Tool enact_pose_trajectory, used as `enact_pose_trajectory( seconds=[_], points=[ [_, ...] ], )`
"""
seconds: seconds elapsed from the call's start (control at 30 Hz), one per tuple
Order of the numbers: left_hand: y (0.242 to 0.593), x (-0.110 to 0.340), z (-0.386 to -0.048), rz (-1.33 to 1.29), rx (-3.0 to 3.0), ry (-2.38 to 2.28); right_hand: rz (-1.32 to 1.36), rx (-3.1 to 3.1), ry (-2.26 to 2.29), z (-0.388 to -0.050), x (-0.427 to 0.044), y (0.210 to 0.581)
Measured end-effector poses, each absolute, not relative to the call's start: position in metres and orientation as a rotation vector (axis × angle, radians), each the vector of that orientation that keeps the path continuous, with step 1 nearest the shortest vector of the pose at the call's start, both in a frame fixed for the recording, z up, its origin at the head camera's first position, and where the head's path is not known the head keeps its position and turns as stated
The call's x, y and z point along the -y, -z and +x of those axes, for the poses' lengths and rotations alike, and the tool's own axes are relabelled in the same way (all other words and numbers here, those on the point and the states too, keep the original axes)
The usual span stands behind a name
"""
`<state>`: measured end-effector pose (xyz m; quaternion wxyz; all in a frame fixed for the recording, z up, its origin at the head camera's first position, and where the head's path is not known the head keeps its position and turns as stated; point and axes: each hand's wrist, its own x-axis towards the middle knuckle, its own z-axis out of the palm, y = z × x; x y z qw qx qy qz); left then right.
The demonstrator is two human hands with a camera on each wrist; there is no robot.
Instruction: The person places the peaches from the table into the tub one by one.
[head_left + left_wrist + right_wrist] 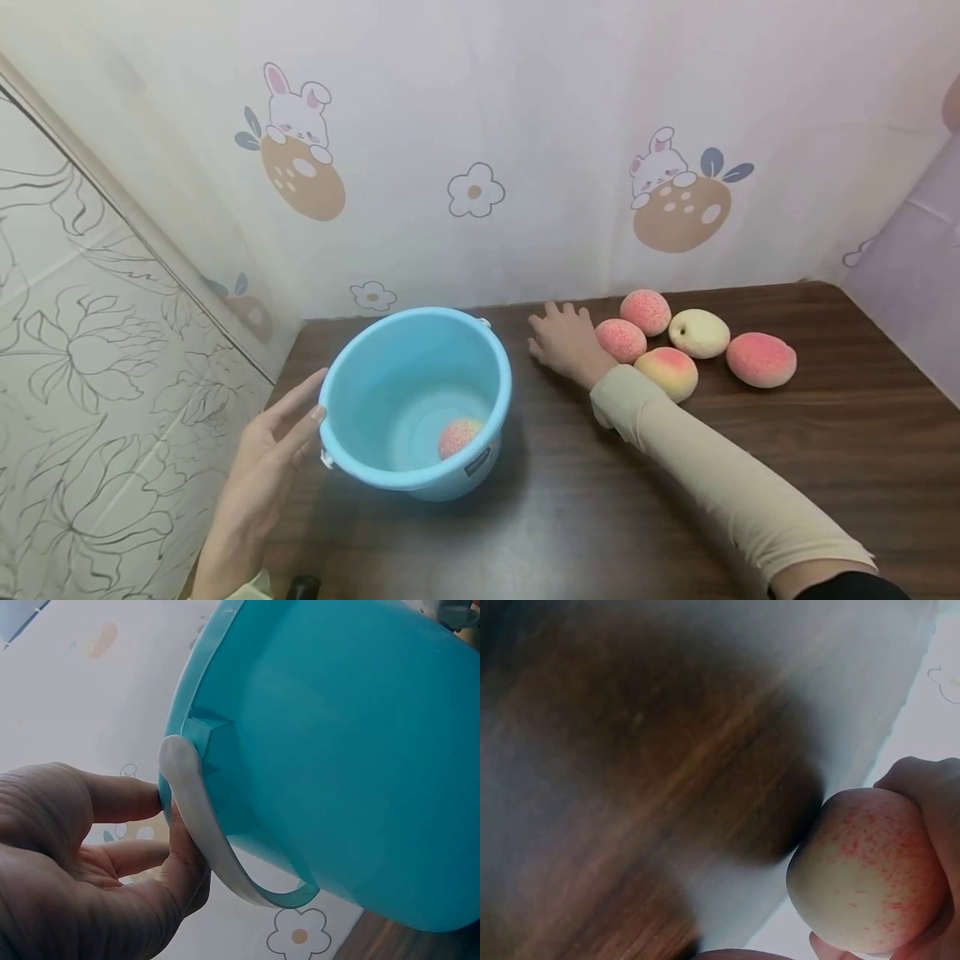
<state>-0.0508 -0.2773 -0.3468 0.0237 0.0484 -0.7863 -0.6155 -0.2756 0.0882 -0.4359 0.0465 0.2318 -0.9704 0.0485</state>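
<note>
left hand (258, 467) pinching blue bucket (412, 358) at rim, right hand (567, 343) curled round speckled peach (866, 870)

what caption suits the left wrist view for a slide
Left hand gripping a round blue plastic bucket by its rim, beside the curved white handle.

We identify a home-like room by cloth (555, 92) bearing 2 cartoon rabbits (296, 117), a floral panel (82, 350) and a wood-grain table (585, 517).

There are seven fruits (621, 342), one bucket (401, 375), two hands (258, 467).
</note>
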Motion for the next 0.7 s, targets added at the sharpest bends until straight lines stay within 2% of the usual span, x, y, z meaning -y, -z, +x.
enact_pose_trajectory(
  seconds=[0.33, 0.7],
  points=[
    [0.345, 0.277, -0.051, 0.148, 2.446, 1.896, 0.690, 2.955, -0.192, -0.274, -0.096, 0.432],
    [0.346, 0.277, -0.051, 0.122, 2.421, 1.931, 0.748, 2.788, -0.327, -0.263, -0.095, 0.392]
  ],
)
